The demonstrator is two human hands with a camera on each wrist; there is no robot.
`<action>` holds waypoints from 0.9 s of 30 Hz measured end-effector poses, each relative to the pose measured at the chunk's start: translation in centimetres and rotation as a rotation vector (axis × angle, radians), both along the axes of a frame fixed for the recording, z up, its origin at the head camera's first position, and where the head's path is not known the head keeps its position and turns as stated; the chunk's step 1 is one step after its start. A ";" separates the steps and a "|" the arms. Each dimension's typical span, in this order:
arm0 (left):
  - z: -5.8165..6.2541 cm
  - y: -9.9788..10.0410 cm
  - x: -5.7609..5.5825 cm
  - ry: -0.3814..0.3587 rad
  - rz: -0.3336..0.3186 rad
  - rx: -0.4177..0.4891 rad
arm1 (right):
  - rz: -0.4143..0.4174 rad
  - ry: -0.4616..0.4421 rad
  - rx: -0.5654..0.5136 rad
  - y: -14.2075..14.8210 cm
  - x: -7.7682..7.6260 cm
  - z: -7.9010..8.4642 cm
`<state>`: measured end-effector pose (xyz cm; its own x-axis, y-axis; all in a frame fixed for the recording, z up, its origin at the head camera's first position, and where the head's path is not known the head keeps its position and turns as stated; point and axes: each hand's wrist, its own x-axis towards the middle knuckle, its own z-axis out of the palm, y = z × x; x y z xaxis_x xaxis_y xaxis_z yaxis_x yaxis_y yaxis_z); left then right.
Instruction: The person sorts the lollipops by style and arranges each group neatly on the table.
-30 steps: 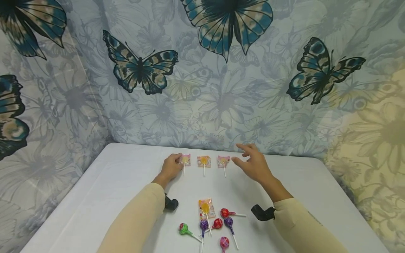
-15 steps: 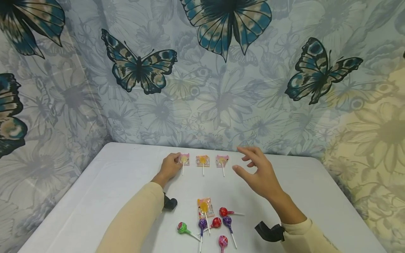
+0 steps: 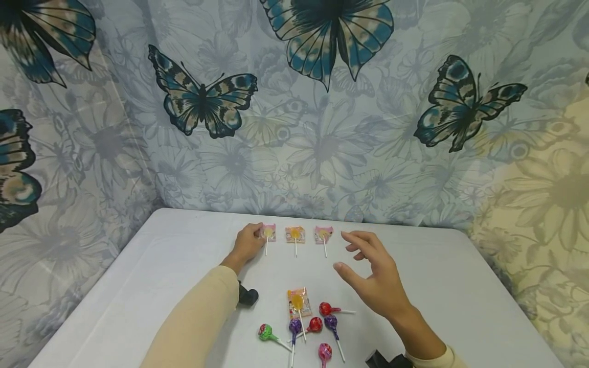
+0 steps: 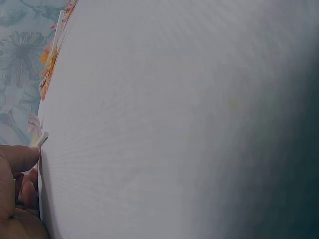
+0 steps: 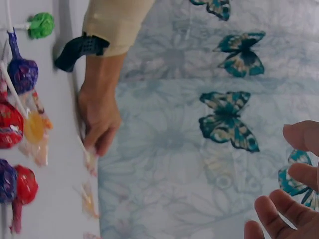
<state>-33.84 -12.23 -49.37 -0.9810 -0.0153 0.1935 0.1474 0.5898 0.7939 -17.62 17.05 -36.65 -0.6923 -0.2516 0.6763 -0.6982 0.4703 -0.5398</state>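
Observation:
At the far side of the white table, three flat lollipops in clear printed wrappers lie in a row, sticks toward me. My left hand (image 3: 247, 243) pinches the wrapper edge of the leftmost lollipop (image 3: 269, 233); in the left wrist view the thumb (image 4: 22, 158) lies by its stick, and the exact contact is partly hidden. To its right are the orange-wrapped lollipop (image 3: 295, 234) and another pink-wrapped lollipop (image 3: 323, 235). My right hand (image 3: 377, 276) hovers to the right of the row with fingers spread, holding nothing.
Nearer me lies a loose cluster: a flat yellow lollipop (image 3: 298, 301), a green lollipop (image 3: 265, 332), a pink lollipop (image 3: 324, 351), two red and two purple round ones, some overlapping. The white table (image 3: 184, 255) meets a butterfly-print cloth (image 3: 294, 168) at the back.
My right hand has drawn back toward me and lower, away from the row. The left hand stays at the leftmost lollipop, and the lollipops have not visibly moved.

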 end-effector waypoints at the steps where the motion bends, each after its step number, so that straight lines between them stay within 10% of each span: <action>1: 0.0 0.0 0.0 0.000 0.000 -0.003 | 0.010 -0.004 -0.009 -0.1 0.1 -0.2; 27: -0.3 -0.1 -0.2 -0.012 -0.002 0.026 | 0.056 -0.075 -0.037 -3.1 0.7 -5.2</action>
<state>-34.02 -12.30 -49.68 -0.9833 -0.0178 0.1810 0.1389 0.5686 0.8108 -16.96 13.97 -41.89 -0.7268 -0.2665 0.6331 -0.6799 0.4106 -0.6076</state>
